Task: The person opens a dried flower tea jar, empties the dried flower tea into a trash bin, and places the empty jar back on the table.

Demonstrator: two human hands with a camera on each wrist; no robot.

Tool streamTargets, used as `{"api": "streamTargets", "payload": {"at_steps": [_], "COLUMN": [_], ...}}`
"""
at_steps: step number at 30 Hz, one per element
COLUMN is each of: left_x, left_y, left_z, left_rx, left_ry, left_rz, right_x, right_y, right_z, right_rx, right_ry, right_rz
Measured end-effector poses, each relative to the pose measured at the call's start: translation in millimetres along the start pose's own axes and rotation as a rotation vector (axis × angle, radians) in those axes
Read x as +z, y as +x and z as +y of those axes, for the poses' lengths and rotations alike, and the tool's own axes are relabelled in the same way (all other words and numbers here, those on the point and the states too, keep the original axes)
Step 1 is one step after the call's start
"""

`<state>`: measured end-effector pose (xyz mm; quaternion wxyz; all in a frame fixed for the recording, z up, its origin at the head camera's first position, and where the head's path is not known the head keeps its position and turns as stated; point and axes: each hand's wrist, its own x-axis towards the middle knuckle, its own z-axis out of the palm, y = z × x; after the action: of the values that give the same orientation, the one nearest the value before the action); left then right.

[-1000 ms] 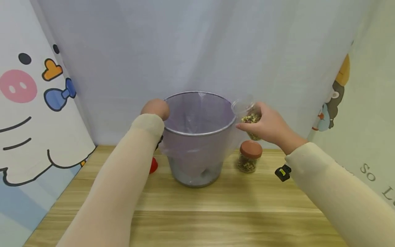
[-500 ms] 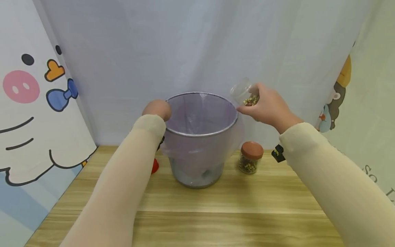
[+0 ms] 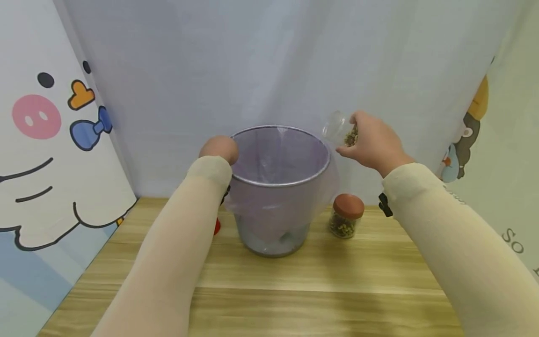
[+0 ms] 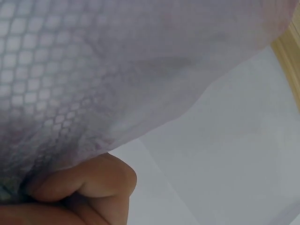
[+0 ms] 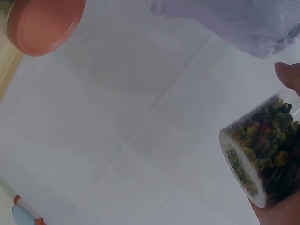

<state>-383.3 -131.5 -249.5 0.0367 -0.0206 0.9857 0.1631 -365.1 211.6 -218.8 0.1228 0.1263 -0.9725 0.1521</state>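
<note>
While the left hand [image 3: 219, 149] grips the bin [image 3: 275, 186] at nine o'clock, the jar [image 3: 337, 127] clasped in the right hand [image 3: 375, 142] has risen to two, tilted inward, seemingly readied for pouring.

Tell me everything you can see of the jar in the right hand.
The jar is a clear, see-through cylinder of glass or plastic, with no lid showing on it. Inside are dried yellow-green pieces with some reddish bits, gathered toward its base end. It is tilted, mouth end toward the bin. The right hand grips it off the table; whether it touches the bin I cannot tell.
</note>
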Motion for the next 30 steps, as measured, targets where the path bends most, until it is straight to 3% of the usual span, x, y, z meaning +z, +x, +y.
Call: {"api": "streamTargets", "payload": {"at_steps": [5,12,20,30], "left_x": [-0.3,0.1,-1.0,2.9], "left_y": [1.6,2.1,4.6,14.2], "left_z": [0.3,0.1,-1.4,-4.7], "left_rx": [0.001,0.009,0.007,0.009], "left_ry": [0.008,0.005,-0.003,0.03], "left_rz": [-0.004,-0.001,-0.015,-0.015], "right_x": [0.6,-2.8,-9.5,-5.0], "right_y": [3.3,4.8,6.1,9.1], "right_z": [1.2,-2.4,-10.5,-12.3], "right_rx": [-0.063,-0.253,-0.286,-0.394], "right_ry": [-0.096,-0.292,-0.401,-0.589], "right_rz": [0.034,0.126,0.105,0.126]}}
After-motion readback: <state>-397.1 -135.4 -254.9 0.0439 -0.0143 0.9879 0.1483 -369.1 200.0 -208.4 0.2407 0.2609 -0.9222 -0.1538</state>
